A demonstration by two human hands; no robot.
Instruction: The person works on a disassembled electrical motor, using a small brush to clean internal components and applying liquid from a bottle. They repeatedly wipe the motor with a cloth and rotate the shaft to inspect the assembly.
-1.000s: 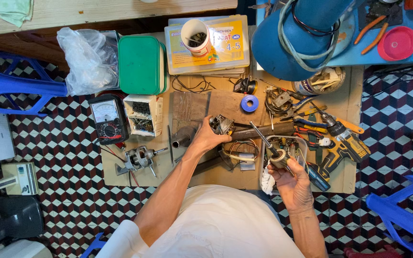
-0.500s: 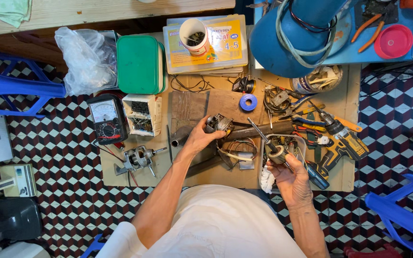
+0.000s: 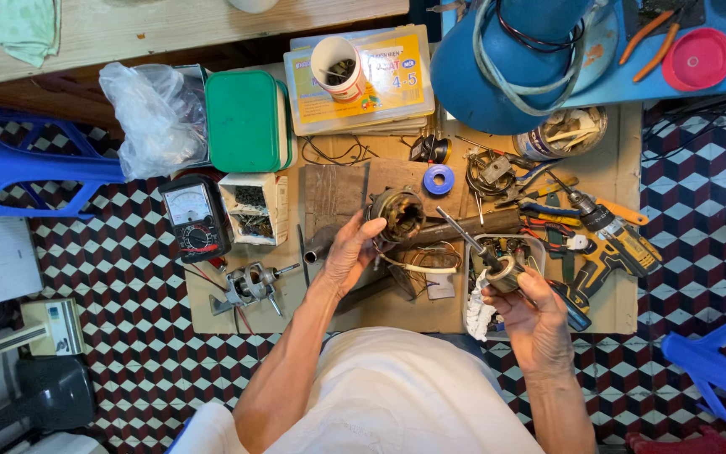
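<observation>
My left hand (image 3: 351,250) grips a round motor stator (image 3: 399,212) with copper windings, held tilted over a metal pipe (image 3: 430,232) on the wooden board (image 3: 342,303). My right hand (image 3: 528,308) holds a motor rotor (image 3: 497,265) whose steel shaft points up and to the left, toward the stator. A white rag (image 3: 479,313) hangs beside the right hand. Loose wires lie between the two hands.
On the board lie an analog multimeter (image 3: 194,219), a small motor (image 3: 247,286), a box of screws (image 3: 254,207), blue tape (image 3: 439,178), pliers and a yellow cordless drill (image 3: 611,244). A green box (image 3: 245,120), plastic bag (image 3: 149,113) and blue stools (image 3: 27,164) stand around.
The view has moved closer. My left hand has lifted and turned the stator so its opening faces up. My right hand has tilted the rotor's shaft toward the stator.
</observation>
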